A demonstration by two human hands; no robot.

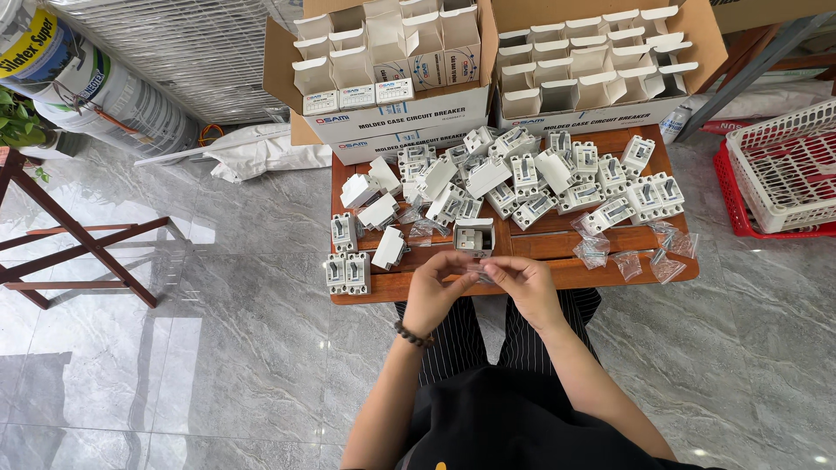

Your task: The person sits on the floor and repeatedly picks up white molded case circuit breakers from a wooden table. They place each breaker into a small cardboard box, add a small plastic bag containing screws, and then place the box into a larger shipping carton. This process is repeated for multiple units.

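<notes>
Pinching one small clear bag [477, 273] between them, left hand [433, 292] and right hand [526, 287] meet above the wooden table [557, 246].

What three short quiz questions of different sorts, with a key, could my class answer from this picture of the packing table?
1. True or false: both hands meet over the near edge of the wooden table.
2. What lies scattered at the table's right end? A) clear plastic bags B) scissors C) tape rolls
3. Fill in: the open small white box stands just beyond the ____.

Key:
1. True: the left hand and right hand pinch a small clear bag between them.
2. A: clear plastic bags.
3. Hands; white switch units are heaped farther back, before two cartons.
</notes>
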